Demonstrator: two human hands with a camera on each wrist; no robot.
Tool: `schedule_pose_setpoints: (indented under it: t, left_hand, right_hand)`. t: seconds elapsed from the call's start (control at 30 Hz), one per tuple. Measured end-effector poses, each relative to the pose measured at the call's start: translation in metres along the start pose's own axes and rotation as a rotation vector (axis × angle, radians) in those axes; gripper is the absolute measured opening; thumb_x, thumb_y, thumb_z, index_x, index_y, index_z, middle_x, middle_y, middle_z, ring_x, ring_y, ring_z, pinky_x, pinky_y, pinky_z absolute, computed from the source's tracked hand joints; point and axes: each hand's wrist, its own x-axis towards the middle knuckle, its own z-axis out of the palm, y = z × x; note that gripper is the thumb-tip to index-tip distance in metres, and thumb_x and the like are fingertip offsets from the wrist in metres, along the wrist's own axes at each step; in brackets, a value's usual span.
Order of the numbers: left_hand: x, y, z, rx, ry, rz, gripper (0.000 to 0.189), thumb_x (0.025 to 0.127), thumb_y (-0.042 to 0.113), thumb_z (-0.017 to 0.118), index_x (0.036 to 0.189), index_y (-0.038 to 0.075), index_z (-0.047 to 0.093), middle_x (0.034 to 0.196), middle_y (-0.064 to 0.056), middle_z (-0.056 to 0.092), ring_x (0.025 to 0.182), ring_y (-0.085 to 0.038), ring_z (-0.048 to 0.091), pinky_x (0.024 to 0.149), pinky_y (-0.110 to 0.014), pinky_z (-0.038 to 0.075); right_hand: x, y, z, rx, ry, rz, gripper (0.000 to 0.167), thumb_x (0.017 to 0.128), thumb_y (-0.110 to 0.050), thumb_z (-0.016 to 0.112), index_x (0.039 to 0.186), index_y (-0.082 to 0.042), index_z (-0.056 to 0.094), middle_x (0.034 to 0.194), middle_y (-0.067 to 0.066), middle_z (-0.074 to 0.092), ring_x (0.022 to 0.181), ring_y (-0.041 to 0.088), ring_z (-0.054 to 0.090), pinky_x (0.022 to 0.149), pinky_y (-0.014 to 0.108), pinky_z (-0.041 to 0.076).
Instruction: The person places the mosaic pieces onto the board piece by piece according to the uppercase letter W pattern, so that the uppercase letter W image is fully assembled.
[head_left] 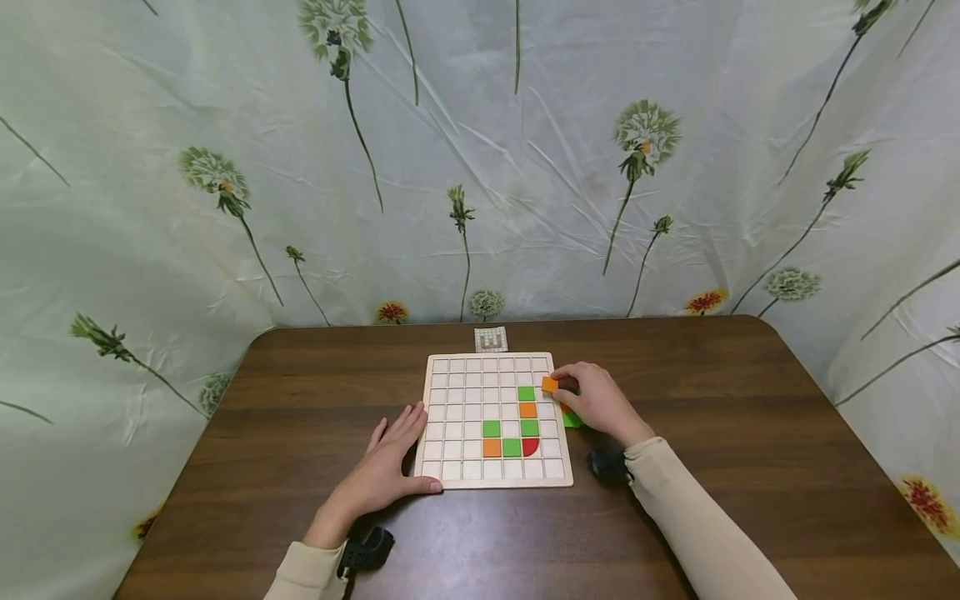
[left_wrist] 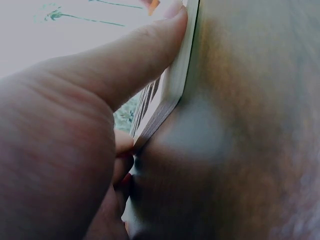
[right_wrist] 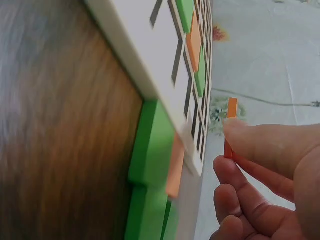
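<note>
A white gridded board lies on the table, holding several green and orange square tiles and a red tile with one rounded corner. My right hand pinches an orange square tile between thumb and fingers, above the board's right edge. The right wrist view shows that orange tile edge-on, apart from the board. Straight fingers of my left hand rest along the board's left edge, while its thumb touches the front edge near the corner.
Loose green tiles and an orange tile are piled against the board's right side, partly hidden under my right hand in the head view. A small patterned card lies behind the board. A floral curtain hangs beyond the brown table.
</note>
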Motion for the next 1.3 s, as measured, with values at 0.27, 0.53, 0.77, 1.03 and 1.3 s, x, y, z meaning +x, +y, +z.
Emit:
schedule_pose_setpoints:
  t: [0.27,0.53,0.77,1.03,1.3]
  left_hand:
    - [0.0,-0.001,0.0,0.003,-0.007,-0.01,0.115,0.078,0.054,0.082,0.159,0.002,0.019,0.167,-0.009,0.011,0.154,-0.029,0.007,0.119,-0.058,-0.004]
    - [0.0,-0.001,-0.001,-0.001,-0.006,-0.003,0.115,0.078,0.054,0.081,0.159,0.001,0.019,0.167,-0.01,0.012,0.154,-0.03,0.008,0.119,-0.058,-0.003]
    - [0.0,-0.001,0.0,-0.002,-0.009,-0.011,0.116,0.077,0.056,0.08,0.159,0.002,0.019,0.167,-0.009,0.011,0.154,-0.029,0.007,0.119,-0.058,-0.004]
    - [-0.001,-0.001,-0.001,-0.001,-0.006,-0.008,0.115,0.078,0.055,0.081,0.159,0.001,0.02,0.167,-0.01,0.012,0.154,-0.029,0.007,0.119,-0.058,-0.003]
    - [0.0,0.0,-0.001,0.003,-0.007,-0.015,0.115,0.077,0.055,0.081,0.159,0.002,0.02,0.167,-0.009,0.012,0.154,-0.029,0.007,0.119,-0.058,-0.003]
  right_hand:
    - [-0.001,-0.013,0.006,-0.021,0.034,-0.085,0.027,0.091,-0.012,0.075,0.117,-0.003,0.074,0.112,0.012,0.069,0.093,0.025,0.058,0.085,0.043,0.051]
    - [0.0,-0.024,0.014,0.0,0.017,-0.109,0.025,0.09,-0.011,0.075,0.114,-0.007,0.075,0.11,0.006,0.07,0.091,0.022,0.058,0.081,0.039,0.05]
    - [0.002,-0.034,0.02,0.028,-0.008,-0.123,0.024,0.091,-0.011,0.074,0.115,-0.007,0.075,0.114,0.006,0.071,0.096,0.024,0.061,0.085,0.041,0.05]
    - [0.005,-0.045,0.026,0.052,-0.021,-0.135,0.024,0.091,-0.011,0.074,0.114,-0.008,0.075,0.11,0.004,0.071,0.095,0.022,0.061,0.085,0.039,0.051]
    - [0.007,-0.051,0.034,0.062,-0.038,-0.148,0.023,0.092,-0.009,0.071,0.114,-0.009,0.076,0.112,0.003,0.071,0.096,0.022,0.063,0.085,0.038,0.052]
